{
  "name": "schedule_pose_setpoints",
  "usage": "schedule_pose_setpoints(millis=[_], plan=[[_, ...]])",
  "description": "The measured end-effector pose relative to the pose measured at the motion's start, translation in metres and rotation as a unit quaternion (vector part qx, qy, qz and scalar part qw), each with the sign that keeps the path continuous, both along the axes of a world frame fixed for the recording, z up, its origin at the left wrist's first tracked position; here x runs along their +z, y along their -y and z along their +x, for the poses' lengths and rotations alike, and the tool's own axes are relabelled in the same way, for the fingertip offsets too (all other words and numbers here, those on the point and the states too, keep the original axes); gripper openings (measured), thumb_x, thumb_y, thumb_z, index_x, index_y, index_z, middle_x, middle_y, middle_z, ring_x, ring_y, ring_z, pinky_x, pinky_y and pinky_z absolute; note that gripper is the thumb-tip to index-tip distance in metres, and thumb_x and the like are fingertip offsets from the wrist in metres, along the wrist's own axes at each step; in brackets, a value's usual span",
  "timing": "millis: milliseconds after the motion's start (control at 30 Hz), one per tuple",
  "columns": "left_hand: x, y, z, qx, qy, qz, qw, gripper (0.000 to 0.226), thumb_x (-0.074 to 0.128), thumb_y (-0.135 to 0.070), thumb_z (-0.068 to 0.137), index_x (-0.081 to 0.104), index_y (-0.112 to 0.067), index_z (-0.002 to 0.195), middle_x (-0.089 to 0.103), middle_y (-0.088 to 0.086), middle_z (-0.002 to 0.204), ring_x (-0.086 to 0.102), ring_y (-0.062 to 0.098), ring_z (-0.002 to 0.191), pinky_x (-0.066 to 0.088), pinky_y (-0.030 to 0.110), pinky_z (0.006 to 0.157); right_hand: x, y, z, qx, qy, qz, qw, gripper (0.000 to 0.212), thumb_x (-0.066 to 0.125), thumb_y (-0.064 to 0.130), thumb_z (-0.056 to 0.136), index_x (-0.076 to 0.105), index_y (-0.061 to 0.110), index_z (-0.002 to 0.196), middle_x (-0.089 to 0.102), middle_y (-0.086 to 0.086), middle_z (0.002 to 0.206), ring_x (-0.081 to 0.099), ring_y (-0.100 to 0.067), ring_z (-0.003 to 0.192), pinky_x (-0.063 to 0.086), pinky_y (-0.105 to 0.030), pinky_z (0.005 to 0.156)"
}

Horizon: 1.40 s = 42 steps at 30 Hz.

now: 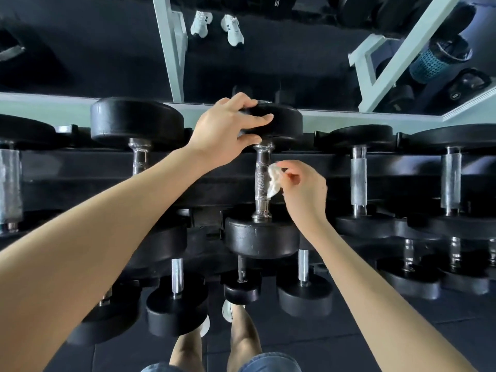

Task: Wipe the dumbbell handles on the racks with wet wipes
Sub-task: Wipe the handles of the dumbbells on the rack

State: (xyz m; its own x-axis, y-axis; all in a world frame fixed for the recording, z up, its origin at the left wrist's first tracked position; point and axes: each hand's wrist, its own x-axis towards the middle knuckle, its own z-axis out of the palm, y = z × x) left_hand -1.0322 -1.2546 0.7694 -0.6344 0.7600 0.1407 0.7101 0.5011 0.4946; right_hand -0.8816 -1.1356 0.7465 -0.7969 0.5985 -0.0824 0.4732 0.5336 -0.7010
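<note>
Knurled chrome handle (262, 181) of the mid-row dumbbell on the rack (107, 181)'s top tier. Our right hand (304, 190) pinches a crumpled white wet wipe (273, 182) between thumb and fingertips, touching the handle's right side. Our left hand (224, 132) has its fingers curled over the round matte rubber head (281, 122) at the rack's back edge. Near head (261, 238) sits at the front edge. Neighbouring handles: smooth and knurled steel.
</note>
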Motion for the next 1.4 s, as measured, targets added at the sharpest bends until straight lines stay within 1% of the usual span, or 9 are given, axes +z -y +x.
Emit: schedule_pose_setpoints(millis=[133,267,433,600,800,900,1100,1300,1400], plan=[[0.002,-0.001,0.002,0.004,0.012,0.004,1.000,0.041,0.064,-0.027,0.088,0.057,-0.035,0.128,0.050,-0.002,0.132,0.048,0.023,0.113,0.046,0.035,0.084,-0.012,0.009,-0.001,0.032,0.025,0.016,0.999,0.032,0.043,0.013,0.097,0.058,0.021,0.070,0.059,-0.004,0.070,0.053,-0.009,0.062,0.041,-0.012,0.059],[0.001,0.000,0.002,0.001,0.013,0.010,1.000,0.041,0.064,-0.025,0.088,0.057,-0.035,0.128,0.050,-0.001,0.134,0.048,0.023,0.118,0.047,0.037,0.086,-0.013,0.009,-0.001,-0.013,0.011,-0.074,0.997,0.012,0.057,0.011,0.090,0.064,0.018,0.096,0.064,0.006,0.077,0.060,-0.005,0.074,0.042,-0.007,0.069],[-0.002,0.001,0.000,0.001,0.008,0.022,1.000,0.041,0.066,-0.024,0.087,0.058,-0.034,0.127,0.051,0.000,0.133,0.048,0.023,0.121,0.047,0.038,0.086,-0.016,-0.001,-0.011,-0.071,-0.041,-0.183,0.980,0.012,0.074,0.014,0.079,0.072,0.016,0.091,0.070,0.000,0.087,0.066,-0.012,0.083,0.052,-0.026,0.082],[-0.002,0.000,0.001,0.000,0.000,0.031,1.000,0.040,0.068,-0.022,0.086,0.061,-0.030,0.124,0.054,0.003,0.130,0.051,0.026,0.119,0.048,0.039,0.085,-0.016,0.007,-0.005,-0.087,-0.044,-0.229,0.968,0.016,0.065,0.015,0.089,0.074,0.005,0.098,0.061,0.009,0.061,0.055,0.001,0.055,0.043,-0.013,0.059],[-0.004,0.001,0.000,-0.005,-0.010,0.029,1.000,0.041,0.068,-0.022,0.085,0.061,-0.031,0.124,0.054,0.003,0.130,0.051,0.028,0.119,0.050,0.041,0.084,-0.005,0.004,-0.023,-0.139,-0.076,-0.242,0.957,0.017,0.061,-0.001,0.088,0.072,0.000,0.102,0.072,-0.007,0.084,0.064,-0.003,0.058,0.042,-0.003,0.054],[-0.005,0.000,0.000,-0.003,-0.011,0.033,0.999,0.041,0.069,-0.021,0.084,0.062,-0.031,0.123,0.055,0.003,0.129,0.052,0.029,0.116,0.051,0.043,0.081,-0.010,0.001,-0.039,-0.183,-0.105,-0.281,0.936,0.010,0.065,0.003,0.087,0.073,0.000,0.091,0.072,-0.009,0.077,0.060,-0.002,0.059,0.046,-0.010,0.058],[-0.005,0.000,0.001,-0.004,-0.011,0.035,0.999,0.041,0.069,-0.020,0.084,0.062,-0.030,0.123,0.056,0.004,0.128,0.051,0.030,0.117,0.051,0.044,0.082,-0.025,-0.002,0.013,-0.042,0.048,-0.140,0.988,0.023,0.070,0.021,0.085,0.074,-0.001,0.080,0.072,-0.012,0.074,0.064,-0.021,0.066,0.049,-0.030,0.063],[-0.005,0.001,0.001,-0.004,-0.012,0.038,0.999,0.041,0.069,-0.021,0.083,0.062,-0.028,0.123,0.056,0.005,0.127,0.052,0.031,0.116,0.051,0.045,0.083,-0.020,-0.016,-0.036,-0.097,-0.006,-0.187,0.978,0.022,0.069,0.015,0.084,0.071,-0.002,0.070,0.067,-0.015,0.065,0.057,-0.013,0.060,0.046,-0.025,0.065],[-0.003,0.002,0.001,0.001,0.001,0.036,0.999,0.042,0.070,-0.022,0.083,0.062,-0.030,0.123,0.056,0.003,0.127,0.052,0.029,0.116,0.050,0.043,0.085,-0.033,-0.010,-0.018,-0.062,0.003,-0.185,0.981,0.037,0.064,0.029,0.086,0.066,0.004,0.059,0.065,-0.013,0.059,0.064,-0.031,0.064,0.054,-0.046,0.072]])
